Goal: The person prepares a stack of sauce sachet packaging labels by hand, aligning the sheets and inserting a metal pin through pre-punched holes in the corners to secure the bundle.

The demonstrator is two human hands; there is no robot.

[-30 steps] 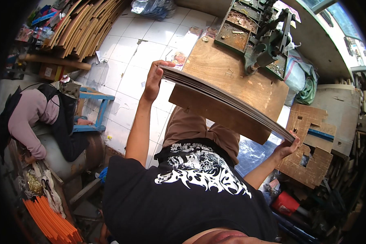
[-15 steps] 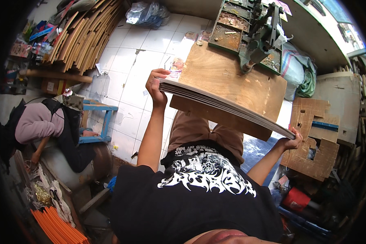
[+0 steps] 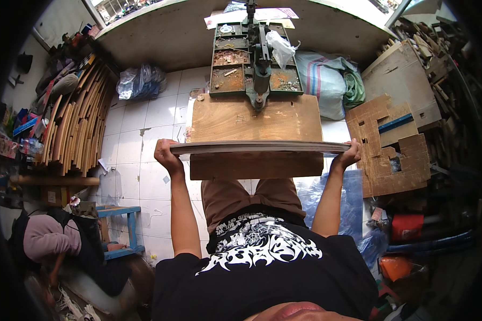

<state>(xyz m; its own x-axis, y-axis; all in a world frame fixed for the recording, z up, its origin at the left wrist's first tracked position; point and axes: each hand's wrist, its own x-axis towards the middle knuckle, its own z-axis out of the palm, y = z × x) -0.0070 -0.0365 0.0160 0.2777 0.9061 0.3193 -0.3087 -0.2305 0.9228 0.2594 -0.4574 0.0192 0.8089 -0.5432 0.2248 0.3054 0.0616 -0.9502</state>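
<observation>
A stack of thin, flat sheets (image 3: pixel 262 147) with pale grey edges stretches level across the front of a wooden tabletop (image 3: pixel 273 120). Its left end is gripped by my left hand (image 3: pixel 167 154), and my right hand (image 3: pixel 350 153) is closed round the other end. The stack is seen edge-on, so its broad faces are mostly hidden. Beyond it, a dark metal bench press or punch (image 3: pixel 260 69) stands at the tabletop's far side. Below the stack, the brown front panel (image 3: pixel 251 166) of the table shows above my knees.
Green compartment trays (image 3: pixel 229 80) with small metal bits flank the press. A white sack (image 3: pixel 322 85) and cut-out boards (image 3: pixel 391 155) are at right. Stacked brown sheets (image 3: pixel 75 123) stand at left. Another person (image 3: pixel 51 235) bends beside a blue stool frame (image 3: pixel 131 230) at lower left.
The view has turned, so the table and press appear more central and upright. The sheet stack, slanting down to the right before, now runs level across the view. Both hands keep their hold.
</observation>
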